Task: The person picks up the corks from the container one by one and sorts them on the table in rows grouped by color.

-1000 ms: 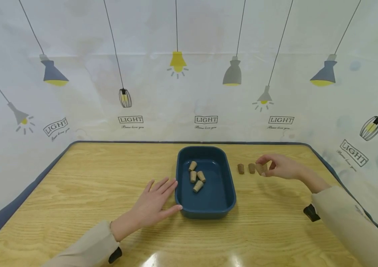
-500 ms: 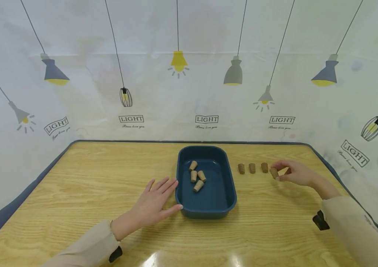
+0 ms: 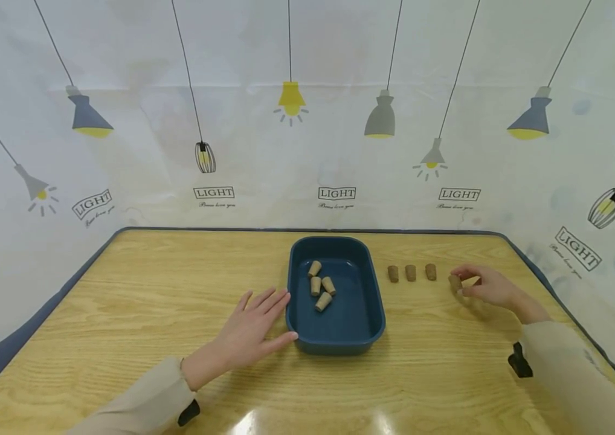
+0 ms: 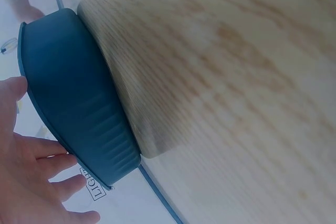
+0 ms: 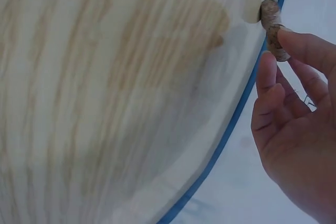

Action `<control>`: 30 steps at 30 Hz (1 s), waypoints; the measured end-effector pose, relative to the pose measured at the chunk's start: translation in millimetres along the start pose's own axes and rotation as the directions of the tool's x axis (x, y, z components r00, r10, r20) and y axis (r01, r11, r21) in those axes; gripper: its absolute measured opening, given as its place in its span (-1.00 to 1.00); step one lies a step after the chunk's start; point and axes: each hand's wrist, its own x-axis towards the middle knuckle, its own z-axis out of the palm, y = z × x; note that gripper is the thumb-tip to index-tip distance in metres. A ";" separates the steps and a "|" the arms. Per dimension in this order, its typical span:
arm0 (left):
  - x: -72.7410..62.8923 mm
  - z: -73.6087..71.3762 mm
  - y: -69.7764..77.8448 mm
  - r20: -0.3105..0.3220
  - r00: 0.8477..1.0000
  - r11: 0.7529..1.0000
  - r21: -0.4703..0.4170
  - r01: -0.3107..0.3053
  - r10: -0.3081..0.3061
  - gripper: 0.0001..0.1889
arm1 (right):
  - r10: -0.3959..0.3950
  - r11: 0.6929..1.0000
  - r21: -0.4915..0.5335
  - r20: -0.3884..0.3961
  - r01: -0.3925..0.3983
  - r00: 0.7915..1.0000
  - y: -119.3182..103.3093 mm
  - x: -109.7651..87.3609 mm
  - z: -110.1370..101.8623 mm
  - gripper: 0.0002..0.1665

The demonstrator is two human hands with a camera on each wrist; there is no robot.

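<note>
My right hand (image 3: pixel 491 286) pinches a tapered cork stopper (image 3: pixel 455 283) between thumb and fingers, close over the table to the right of a row of corks. The same cork (image 5: pixel 276 43) shows at the fingertips in the right wrist view. Three corks stand upright in that row: one near the tray (image 3: pixel 392 273), a middle cork (image 3: pixel 411 273) and a right-hand cork (image 3: pixel 431 272). My left hand (image 3: pixel 247 332) rests with spread, straight fingers against the left rim of a deep blue tray (image 3: pixel 359 320). Several corks (image 3: pixel 315 286) lie in the tray's left part.
The wooden table (image 3: pixel 177 272) has a dark blue edge and meets a white backdrop (image 3: pixel 264 151) printed with lamps. Bare tabletop (image 3: pixel 438 362) lies in front of the row. A black strap (image 3: pixel 520 360) shows under the right sleeve.
The right hand first set a third cork upright at the row's end, with another cork in its fingers. It then moved right with that cork. The left hand and tray stayed put.
</note>
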 end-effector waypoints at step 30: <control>-0.1 -1.2 -1.0 0.000 1.000 1.000 0.000 -0.005 0.005 -0.25 | 0.162 0.985 -0.046 -0.113 -0.168 0.980 15.9 28.4 10.6 -0.48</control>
